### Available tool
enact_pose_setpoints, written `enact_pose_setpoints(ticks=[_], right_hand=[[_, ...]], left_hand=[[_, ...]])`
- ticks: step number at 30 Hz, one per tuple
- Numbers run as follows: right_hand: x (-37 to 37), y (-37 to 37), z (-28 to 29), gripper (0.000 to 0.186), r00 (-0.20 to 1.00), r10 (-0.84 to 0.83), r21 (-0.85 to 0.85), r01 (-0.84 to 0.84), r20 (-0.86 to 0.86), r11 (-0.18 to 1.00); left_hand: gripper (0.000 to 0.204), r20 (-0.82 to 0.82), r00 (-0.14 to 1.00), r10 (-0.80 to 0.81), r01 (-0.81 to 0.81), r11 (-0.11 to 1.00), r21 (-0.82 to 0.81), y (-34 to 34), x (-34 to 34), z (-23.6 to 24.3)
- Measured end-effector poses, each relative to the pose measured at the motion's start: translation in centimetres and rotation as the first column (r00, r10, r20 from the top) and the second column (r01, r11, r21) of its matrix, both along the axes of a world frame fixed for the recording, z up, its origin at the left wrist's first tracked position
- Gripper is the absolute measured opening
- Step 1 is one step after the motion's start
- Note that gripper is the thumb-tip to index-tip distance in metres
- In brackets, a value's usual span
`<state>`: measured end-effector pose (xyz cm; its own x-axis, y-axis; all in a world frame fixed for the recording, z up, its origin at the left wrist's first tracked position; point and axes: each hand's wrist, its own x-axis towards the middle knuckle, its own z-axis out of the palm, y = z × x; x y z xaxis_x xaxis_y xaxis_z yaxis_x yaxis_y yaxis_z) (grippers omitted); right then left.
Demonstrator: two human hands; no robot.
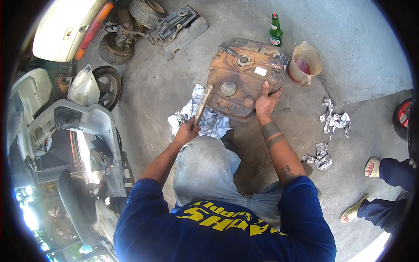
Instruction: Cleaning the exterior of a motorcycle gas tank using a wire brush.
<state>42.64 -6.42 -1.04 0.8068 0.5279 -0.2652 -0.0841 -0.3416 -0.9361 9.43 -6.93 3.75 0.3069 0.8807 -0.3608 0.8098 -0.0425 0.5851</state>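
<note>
In the head view a rusty metal fuel tank (pixel 239 72) lies on the concrete floor, its near left side beside crumpled paper sheets (pixel 185 114). My left hand (pixel 187 132) is closed on a flat, light-coloured bar (pixel 204 105), which points up and forward over the paper to the tank's left edge; whether it touches the tank I cannot tell. My right hand (pixel 266 103) grips the tank's near right edge, fingers resting on the rusty top. A round cap (pixel 228 88) and a small white label (pixel 261 71) are on that top.
Green bottle (pixel 275 30) and plastic jug with red liquid (pixel 305 64) behind at right. Crumpled paper (pixel 335 118) at right. Wheels (pixel 117 51) and parts at back left; dismantled scooter bodywork (pixel 74 118) along the left. Another person's sandalled feet (pixel 372 167) at right, near a red-rimmed wheel (pixel 401 118).
</note>
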Motion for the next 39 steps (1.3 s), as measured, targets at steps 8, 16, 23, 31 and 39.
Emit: enact_pose_setpoints(ticks=[8,16,23,31,39], right_hand=[[0.2,-0.8,-1.1,0.105,0.991,0.108,0.056,-0.113,0.08,0.992],[-0.1,-1.2,-2.0,0.104,0.988,0.097,0.017,-0.099,0.118,0.995],[-1.4,-0.2,-2.5,0.103,0.998,0.063,0.1,-0.062,-0.004,0.993],[-1.9,-0.9,-2.8,0.1,0.979,0.024,-0.056,-0.013,0.203,0.998],[-2.2,-1.8,-1.9,0.128,0.999,0.006,0.087,-0.009,0.044,0.996]], left_hand=[[0.054,0.031,0.998,0.063,-0.067,0.982,0.177,-0.1,2.4,5.2],[0.059,-0.021,1.0,0.0,0.002,0.994,0.106,1.4,4.7,9.9],[0.049,-0.025,0.999,-0.033,0.04,0.941,0.337,10.7,10.5,3.4],[0.046,-0.113,0.972,-0.204,0.22,0.964,0.153,4.6,5.8,6.9],[0.047,0.019,0.981,-0.192,0.167,0.895,0.413,6.3,8.1,3.8]])
